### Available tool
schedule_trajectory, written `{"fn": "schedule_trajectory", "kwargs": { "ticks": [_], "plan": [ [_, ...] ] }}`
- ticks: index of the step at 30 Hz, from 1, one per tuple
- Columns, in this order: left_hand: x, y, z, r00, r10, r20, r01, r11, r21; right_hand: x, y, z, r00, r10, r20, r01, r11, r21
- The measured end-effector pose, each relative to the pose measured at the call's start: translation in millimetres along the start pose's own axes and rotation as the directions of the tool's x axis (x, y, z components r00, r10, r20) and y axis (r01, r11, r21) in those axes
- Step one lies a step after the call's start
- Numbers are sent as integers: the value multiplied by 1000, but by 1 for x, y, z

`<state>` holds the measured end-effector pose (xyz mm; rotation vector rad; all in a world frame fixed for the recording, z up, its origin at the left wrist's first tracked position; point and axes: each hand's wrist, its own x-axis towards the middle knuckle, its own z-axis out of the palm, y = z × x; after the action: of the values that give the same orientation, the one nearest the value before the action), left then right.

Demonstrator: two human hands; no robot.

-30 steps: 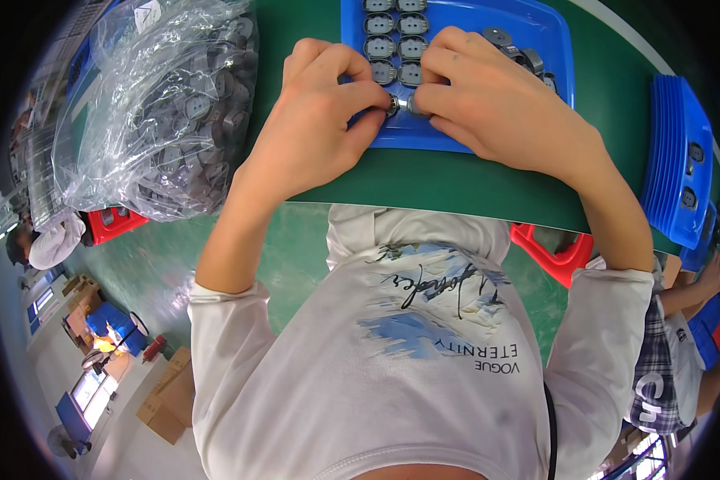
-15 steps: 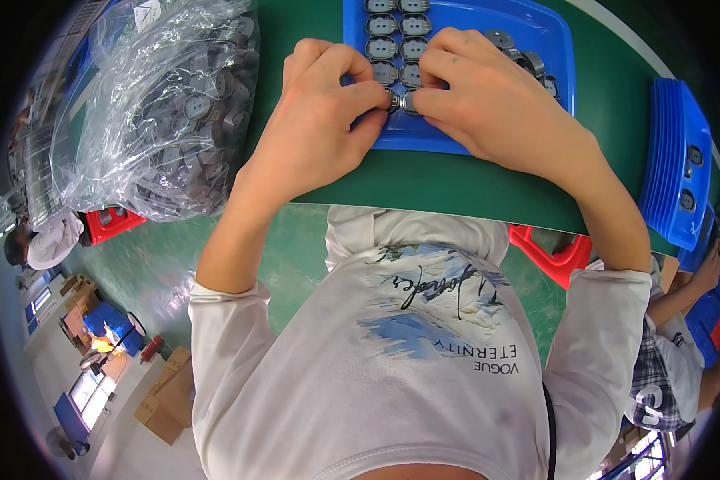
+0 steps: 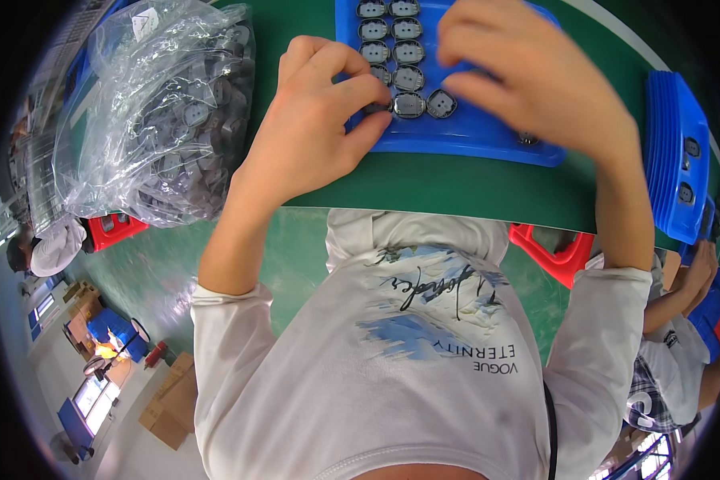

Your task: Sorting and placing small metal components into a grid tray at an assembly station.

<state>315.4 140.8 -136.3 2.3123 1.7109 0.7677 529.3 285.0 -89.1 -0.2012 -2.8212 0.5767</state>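
Observation:
My left hand point(image 3: 328, 120) is closed at the front left of a blue tray point(image 3: 464, 142), thumb and forefinger pinching a small grey part mostly hidden behind the fingertips. Beside it, two columns of oval grey metal-rimmed parts point(image 3: 409, 78) run away from me along the tray's left side. One more such part point(image 3: 441, 104) lies tilted just right of the nearest row. Over the tray's right half hangs my right hand point(image 3: 536, 80), blurred, with a gap between thumb and fingers and nothing visible in it. It hides most of that side; another part point(image 3: 528, 138) shows beneath.
A clear plastic bag point(image 3: 176, 120) full of grey parts rests on the green table point(image 3: 456, 186) at left. Stacked blue trays point(image 3: 672, 160) stand at right, with parts in the top one. Red stools point(image 3: 560, 254) are below the table; another person's arm point(image 3: 684, 292) shows at far right.
My right hand has moved right, away from the nearest row, uncovering the tilted part. The tray has shifted slightly left. My left hand has barely moved.

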Motion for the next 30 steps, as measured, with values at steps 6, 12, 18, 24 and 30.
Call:
{"fn": "schedule_trajectory", "kwargs": {
  "ticks": [6, 12, 18, 24, 30],
  "plan": [
    [35, -1, 2, 989, 89, -117, -83, 995, 50, -11, 14, -30, 890, 387, 241, -368, 922, -119],
    [49, -4, 4, 991, 82, 104, -93, 990, 104, -8, 23, -24, 842, 352, 409, -347, 934, -89],
    [60, -5, 12, 980, 163, 112, -171, 983, 70, -12, 12, -42, 811, 398, 429, -401, 912, -88],
    [60, -7, 17, 984, 113, 139, -127, 987, 102, -36, 50, -6, 982, -112, -151, 143, 967, 213],
    [57, -12, 19, 989, 134, 69, -140, 986, 86, -12, 28, -10, 866, 444, 230, -434, 896, -92]
  ]
}}
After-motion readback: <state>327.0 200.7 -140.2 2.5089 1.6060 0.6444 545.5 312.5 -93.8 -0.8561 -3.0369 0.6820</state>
